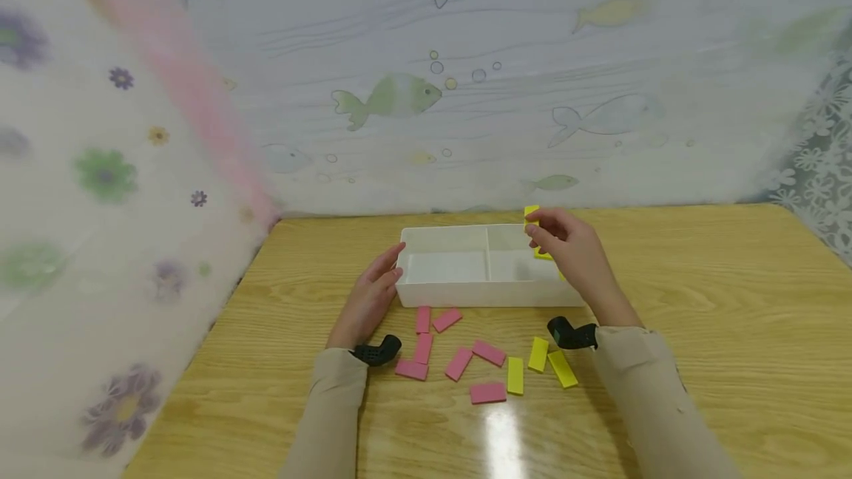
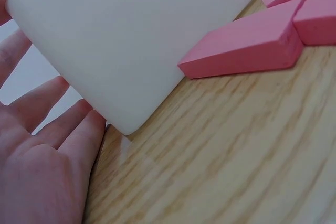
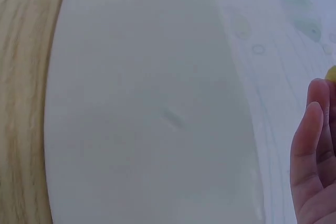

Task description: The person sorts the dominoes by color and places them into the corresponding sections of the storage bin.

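A white two-compartment box [image 1: 492, 294] stands on the table. My left hand [image 1: 370, 301] rests against its left end, with the fingers extended along the wall; the left wrist view shows these fingers [image 2: 44, 100] spread at the box's edge. Between thumb and fingertips, my right hand [image 1: 572, 250] pinches a yellow block [image 1: 531, 213] above the right compartment, near the back rim. More yellow [image 1: 543, 253] shows inside that compartment, partly hidden by the hand. In the right wrist view the right hand [image 3: 317, 166] appears at the edge, with just a bit of the yellow block.
Several pink blocks [image 1: 458, 364] lie scattered in front of the box, one pink block [image 1: 423, 319] right by its front wall. Three yellow blocks, including a yellow block [image 1: 515, 375], lie nearer the right forearm. Behind the wooden table [image 1: 719, 301] rises a fish-patterned wall [image 1: 492, 139].
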A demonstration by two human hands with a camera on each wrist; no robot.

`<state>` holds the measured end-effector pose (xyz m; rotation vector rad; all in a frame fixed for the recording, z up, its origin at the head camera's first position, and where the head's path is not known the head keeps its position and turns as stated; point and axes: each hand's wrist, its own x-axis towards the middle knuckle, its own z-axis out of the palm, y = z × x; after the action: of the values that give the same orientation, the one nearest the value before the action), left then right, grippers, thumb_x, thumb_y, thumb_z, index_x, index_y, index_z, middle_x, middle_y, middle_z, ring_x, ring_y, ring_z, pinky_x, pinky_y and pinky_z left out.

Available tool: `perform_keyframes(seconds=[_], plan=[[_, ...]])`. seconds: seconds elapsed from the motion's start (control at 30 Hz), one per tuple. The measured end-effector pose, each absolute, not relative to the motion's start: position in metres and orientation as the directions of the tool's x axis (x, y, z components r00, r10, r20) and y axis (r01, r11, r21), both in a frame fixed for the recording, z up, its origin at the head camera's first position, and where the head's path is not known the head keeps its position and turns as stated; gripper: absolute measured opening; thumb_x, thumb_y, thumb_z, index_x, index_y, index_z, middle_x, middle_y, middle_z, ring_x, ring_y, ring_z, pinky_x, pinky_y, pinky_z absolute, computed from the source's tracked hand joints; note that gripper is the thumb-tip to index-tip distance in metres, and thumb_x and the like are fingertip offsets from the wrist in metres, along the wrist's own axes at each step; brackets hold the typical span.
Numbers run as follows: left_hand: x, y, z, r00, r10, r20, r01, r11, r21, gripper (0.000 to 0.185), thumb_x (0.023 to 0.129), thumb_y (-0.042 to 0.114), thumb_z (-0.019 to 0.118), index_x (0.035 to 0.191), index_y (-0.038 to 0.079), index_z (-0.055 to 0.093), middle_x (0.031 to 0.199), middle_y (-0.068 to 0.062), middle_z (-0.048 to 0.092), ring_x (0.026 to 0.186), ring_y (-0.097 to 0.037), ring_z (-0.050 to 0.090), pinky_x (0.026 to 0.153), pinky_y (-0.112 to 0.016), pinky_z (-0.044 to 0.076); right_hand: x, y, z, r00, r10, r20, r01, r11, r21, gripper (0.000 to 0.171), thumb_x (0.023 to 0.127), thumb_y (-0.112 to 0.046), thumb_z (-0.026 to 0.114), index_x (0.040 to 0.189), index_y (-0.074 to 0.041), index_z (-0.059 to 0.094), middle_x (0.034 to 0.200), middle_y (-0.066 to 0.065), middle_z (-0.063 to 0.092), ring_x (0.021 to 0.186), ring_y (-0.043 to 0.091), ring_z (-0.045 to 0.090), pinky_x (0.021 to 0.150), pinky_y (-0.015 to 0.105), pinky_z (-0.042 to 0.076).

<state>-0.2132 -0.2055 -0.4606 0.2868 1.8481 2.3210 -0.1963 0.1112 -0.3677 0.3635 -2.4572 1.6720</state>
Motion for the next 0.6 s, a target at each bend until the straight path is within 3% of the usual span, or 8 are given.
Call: perform_keyframes(seconds=[0.17,0.4,0.6], plan=[[-0.209,-0.204,-0.455,-0.968,0.248,0.034,-0.012,-0.183,0.983,0.046,0.095,0.012,0.043,0.139,0.012,0.032,0.146,0.004,0.017,0.133,-0.013,0.010,0.105,-0.032,0.017,-0.205,0.112,-0.381,-0.963,-0.121,0.243,-0.270,0.350,-0.897,0.027,0.089,-0.029,0.055,0.110,-0.012,0.056,0.091,0.007,0.058,0.079,0.025,0.057,0.067,0.027,0.048],[-0.209,-0.207,-0.461,-0.972,0.228,0.049,0.004,-0.195,0.981,0.045,0.094,0.011,0.044,0.138,0.012,0.034,0.145,0.004,0.019,0.133,-0.013,0.011,0.105,-0.035,0.017,-0.223,0.115,-0.410,-0.958,-0.171,0.231,-0.280,0.374,-0.884,0.034,0.088,-0.038,0.053,0.111,-0.013,0.056,0.096,0.010,0.059,0.080,0.029,0.057,0.072,0.044,0.047],[-0.213,-0.204,-0.462,-0.968,0.237,0.079,0.029,-0.209,0.978,0.044,0.093,0.014,0.047,0.136,0.015,0.038,0.146,0.001,0.018,0.133,-0.013,0.011,0.105,-0.036,0.016,-0.223,0.118,-0.411,-0.956,-0.213,0.203,-0.279,0.437,-0.855,0.028,0.090,-0.034,0.052,0.109,-0.013,0.057,0.098,0.009,0.059,0.080,0.026,0.057,0.070,0.040,0.048]])
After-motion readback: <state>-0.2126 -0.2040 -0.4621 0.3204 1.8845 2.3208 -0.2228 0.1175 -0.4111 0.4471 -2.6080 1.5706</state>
